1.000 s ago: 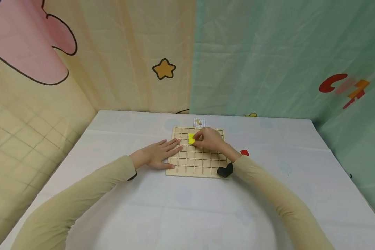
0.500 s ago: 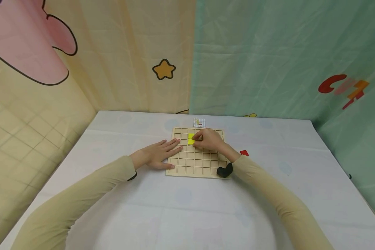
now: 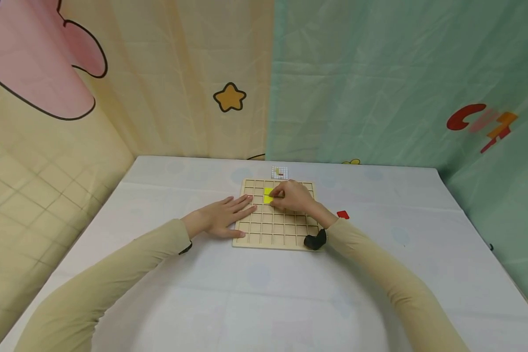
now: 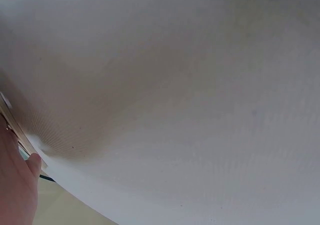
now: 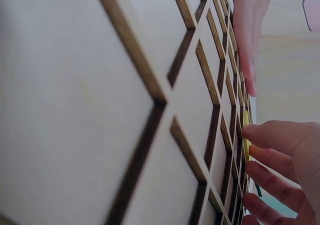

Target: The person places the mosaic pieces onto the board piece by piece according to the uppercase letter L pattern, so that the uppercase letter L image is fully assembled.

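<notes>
A wooden grid board (image 3: 267,228) lies on the table with raised lines between its squares. Two yellow square tiles (image 3: 268,191) show one behind the other in its upper part, partly covered by my right fingers. The thumb and fingertips of my right hand (image 3: 294,196) pinch the nearer tile; in the right wrist view a yellow edge (image 5: 246,120) shows by the thumb. My left hand (image 3: 222,216) rests flat on the board's left edge, fingers spread. Its thumb side (image 4: 20,185) appears at the corner of the left wrist view.
A small printed grid card (image 3: 279,172) lies behind the board. A red tile (image 3: 343,214) is on the table beyond the right wrist. The black wrist camera (image 3: 315,240) hangs over the board's near right corner. Curtains stand behind the white table (image 3: 255,303).
The yellow tiles now sit lower in the board, with a grid line visible between them. Both hands stay nearly in place, and the view has shifted very slightly.
</notes>
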Available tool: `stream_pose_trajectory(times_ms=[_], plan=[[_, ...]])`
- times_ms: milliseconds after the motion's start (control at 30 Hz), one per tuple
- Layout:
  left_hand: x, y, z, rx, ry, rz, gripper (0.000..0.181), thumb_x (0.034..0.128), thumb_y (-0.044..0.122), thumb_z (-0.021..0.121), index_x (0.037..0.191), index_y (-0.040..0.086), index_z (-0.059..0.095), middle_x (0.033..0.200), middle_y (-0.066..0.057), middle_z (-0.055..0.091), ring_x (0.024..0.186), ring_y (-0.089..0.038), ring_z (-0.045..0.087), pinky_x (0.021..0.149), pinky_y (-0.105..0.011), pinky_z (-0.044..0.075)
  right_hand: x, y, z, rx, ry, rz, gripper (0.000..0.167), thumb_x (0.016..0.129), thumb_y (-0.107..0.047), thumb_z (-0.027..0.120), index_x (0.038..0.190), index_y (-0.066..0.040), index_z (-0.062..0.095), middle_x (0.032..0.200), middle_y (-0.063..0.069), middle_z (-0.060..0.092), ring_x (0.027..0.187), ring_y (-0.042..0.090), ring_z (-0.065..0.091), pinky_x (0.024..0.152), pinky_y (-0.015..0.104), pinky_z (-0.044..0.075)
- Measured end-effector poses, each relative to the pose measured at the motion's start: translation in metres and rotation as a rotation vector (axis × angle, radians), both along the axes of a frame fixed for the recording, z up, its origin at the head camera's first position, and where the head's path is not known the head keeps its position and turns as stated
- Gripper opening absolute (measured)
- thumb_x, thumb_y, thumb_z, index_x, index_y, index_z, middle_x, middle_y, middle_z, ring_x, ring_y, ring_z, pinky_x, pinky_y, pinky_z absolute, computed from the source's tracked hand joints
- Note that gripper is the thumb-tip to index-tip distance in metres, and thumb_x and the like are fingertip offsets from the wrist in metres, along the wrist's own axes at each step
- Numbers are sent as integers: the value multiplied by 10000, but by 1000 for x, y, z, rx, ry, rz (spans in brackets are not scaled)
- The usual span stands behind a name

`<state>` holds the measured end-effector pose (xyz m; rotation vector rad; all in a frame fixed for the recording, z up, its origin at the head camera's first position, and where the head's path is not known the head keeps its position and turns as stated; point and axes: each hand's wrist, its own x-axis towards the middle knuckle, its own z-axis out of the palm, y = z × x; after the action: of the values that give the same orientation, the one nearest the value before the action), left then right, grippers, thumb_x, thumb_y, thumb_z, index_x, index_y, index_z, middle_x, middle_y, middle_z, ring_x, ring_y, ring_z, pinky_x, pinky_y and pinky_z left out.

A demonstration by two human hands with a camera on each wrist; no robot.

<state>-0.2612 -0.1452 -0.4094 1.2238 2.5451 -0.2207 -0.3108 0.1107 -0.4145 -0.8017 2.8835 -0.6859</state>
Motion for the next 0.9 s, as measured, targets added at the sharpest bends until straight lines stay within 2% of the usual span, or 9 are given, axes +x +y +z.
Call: stream_pose_trajectory(times_ms=[433, 700, 900], plan=[[2, 0, 1, 0, 1, 4, 810, 962, 633, 318, 1562, 171, 30, 1631, -103, -48, 1511, -251, -34, 1209, -506, 96, 5, 2, 2, -33, 11, -22, 320, 832, -302, 744, 1111, -144, 731, 1058, 30, 723, 854, 167, 640, 691, 299, 511], [0, 2, 1, -18, 7, 6, 812, 955, 650, 305, 1562, 192, 22, 1631, -92, -64, 1511, -250, -29, 1209, -504, 102, 8, 16, 15, -137, 18, -72, 369, 842, -267, 736, 1175, -114, 693, 1130, 81, 694, 955, 242, 616, 786, 385, 525], [1, 2, 4, -35, 12, 4, 815, 955, 651, 302, 1561, 190, 11, 1630, -94, -70, 1510, -249, -42, 1211, -497, 98, 9, 34, 26, -157, 49, -77, 371, 840, -225, 741, 1180, -87, 686, 1118, 121, 694, 959, 275, 616, 818, 420, 512]])
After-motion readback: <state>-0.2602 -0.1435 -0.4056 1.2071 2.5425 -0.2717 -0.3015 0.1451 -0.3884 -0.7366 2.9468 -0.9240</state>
